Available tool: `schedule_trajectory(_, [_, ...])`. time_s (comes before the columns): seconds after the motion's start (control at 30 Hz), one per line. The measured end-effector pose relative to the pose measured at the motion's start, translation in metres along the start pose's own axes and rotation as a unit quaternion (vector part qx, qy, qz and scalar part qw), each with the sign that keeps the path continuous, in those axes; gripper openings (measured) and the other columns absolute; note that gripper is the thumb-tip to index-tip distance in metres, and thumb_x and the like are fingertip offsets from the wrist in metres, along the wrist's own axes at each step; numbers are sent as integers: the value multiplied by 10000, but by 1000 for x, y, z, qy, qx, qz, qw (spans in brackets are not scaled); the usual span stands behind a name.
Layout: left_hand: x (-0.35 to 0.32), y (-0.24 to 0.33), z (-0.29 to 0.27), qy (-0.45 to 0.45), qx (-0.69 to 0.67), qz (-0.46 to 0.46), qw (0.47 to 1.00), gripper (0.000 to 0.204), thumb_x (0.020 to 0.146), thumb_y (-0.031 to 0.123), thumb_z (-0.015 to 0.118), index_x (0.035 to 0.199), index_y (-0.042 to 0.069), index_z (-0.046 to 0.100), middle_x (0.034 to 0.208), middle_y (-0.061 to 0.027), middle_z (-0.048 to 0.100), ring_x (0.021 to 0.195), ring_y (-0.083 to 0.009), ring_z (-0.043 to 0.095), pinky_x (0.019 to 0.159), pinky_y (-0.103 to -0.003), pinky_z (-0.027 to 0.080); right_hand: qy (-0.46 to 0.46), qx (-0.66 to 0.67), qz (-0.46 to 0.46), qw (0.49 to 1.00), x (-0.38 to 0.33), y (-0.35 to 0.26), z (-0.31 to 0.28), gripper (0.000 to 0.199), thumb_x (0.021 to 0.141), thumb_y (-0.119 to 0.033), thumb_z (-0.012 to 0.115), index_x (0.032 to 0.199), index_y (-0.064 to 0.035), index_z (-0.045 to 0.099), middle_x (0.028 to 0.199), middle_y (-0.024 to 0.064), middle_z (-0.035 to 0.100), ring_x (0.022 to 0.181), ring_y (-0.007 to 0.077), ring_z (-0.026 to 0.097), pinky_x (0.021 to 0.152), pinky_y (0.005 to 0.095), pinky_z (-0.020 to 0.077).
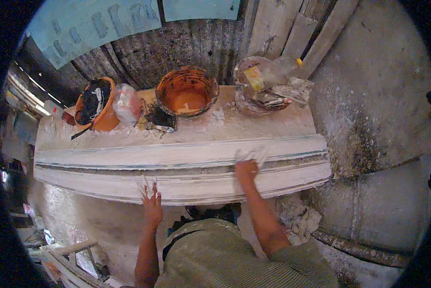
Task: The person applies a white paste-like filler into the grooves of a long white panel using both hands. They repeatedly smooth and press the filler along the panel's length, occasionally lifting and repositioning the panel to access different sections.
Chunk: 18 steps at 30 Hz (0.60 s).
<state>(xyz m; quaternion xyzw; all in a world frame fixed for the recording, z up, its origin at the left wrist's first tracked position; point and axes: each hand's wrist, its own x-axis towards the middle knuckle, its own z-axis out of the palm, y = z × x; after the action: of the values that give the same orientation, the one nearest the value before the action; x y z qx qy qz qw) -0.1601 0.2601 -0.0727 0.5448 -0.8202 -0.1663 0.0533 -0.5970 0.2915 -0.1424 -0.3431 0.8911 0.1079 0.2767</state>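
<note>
One long white plaster cornice moulding (177, 165) lies across the middle of the frame on a plaster-crusted surface (254, 122), w/ stepped ridges and a thin dark groove running its length. It looks wet and smeared; its front edge curves toward the lower centre.

Two hands on it. Left hand (151, 201), lower centre, rests at the moulding's front edge, fingers (147, 186) spread wide and coated in white plaster, holding nothing. Right hand (247, 165), centre-right, presses flat on the moulding's upper ridge; its fingers (254, 154) are splayed and whitened, gripping nothing. Both forearms bare.

Three bowl-type containers stand in a row behind the moulding, upper half of frame:
- one orange plastic bucket (102, 117), upper left, tilted, stuffed w/ dark tangled stuff and white bits; exact contents can't tell.
- one round orange rubber bowl (186, 91), upper centre, rim caked w/ dark crust, a shallow orange-tinted pool at the bottom.
- one clear grimy basin (256, 103), upper right, holding crumpled clear plastic, a yellow-labelled packet and a few thin tools.

One knotted clear plastic bag (127, 102) w/ pale and reddish contents sits just beside the bucket. One dark fibre clump (157, 117) lies between bag and bowl.

Behind: corrugated metal sheet wall (186, 43), rough wooden planks (278, 24) leaning upper right. Right side: stained concrete wall (378, 96). Plaster rubble lumps (297, 218) lie below the moulding's right end.
</note>
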Motion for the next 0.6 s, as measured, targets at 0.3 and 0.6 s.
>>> schedule_trajectory(0.3, [-14, -36, -36, -38, -103, -39, 993, 545, 1048, 358, 342, 1517, 81, 337, 1584, -237, 208, 1470, -428, 148, 1182, -519, 130, 147, 59, -311, 937, -126, -175, 25, 858, 948, -641, 342, 1488, 25, 319, 1535, 254, 316, 1472, 395, 184, 1207, 507, 98])
schedule_trajectory(0.6, [33, 18, -55, -145, -46, 48, 987, 580, 1031, 378, 403, 1554, 172, 260, 1588, -231, 199, 1473, -447, 110, 1175, -598, 73, 88, -17, -101, 991, -51, -82, -3, 737, 970, -574, 334, 1352, 31, 514, 1337, 246, 550, 1225, 346, 539, 1042, 473, 395])
